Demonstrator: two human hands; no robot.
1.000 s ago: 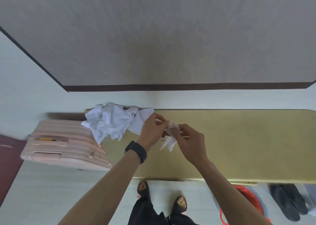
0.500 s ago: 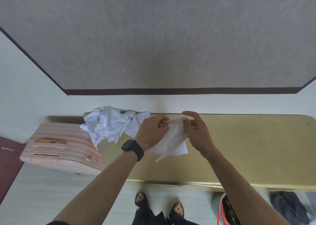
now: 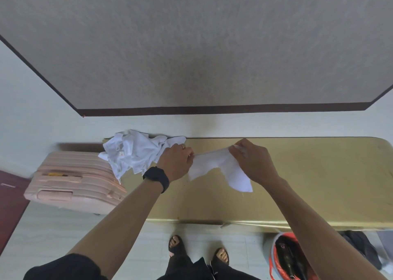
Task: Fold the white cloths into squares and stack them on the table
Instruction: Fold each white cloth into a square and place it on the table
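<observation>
Both hands pinch one cloth (image 3: pixel 214 164) by its upper edge: left hand (image 3: pixel 175 163) at the left end, right hand (image 3: pixel 252 162) at the right, fingers curled onto the fabric. It hangs over the table (image 3: pixel 308 184), left of the middle. Whether its lower corners touch the top cannot be told.

Surroundings — a pile (image 3: pixel 134 152) of crumpled white cloths lies on the table's far left corner, just beside the left hand, partly overhanging the end. A pink case (image 3: pixel 72 186) lies on the floor left of the table. A red bucket (image 3: pixel 285 256) sits by the near edge at right. Knuckles hide both held corners.

Orientation — the held edge runs left to right, parallel to the table's long side and sagging slightly. That is the long axis. The body hangs toward the near edge, the right flap lower.

Appearance: plain white, thin, lightly creased, with the lower edge in two uneven flaps.
</observation>
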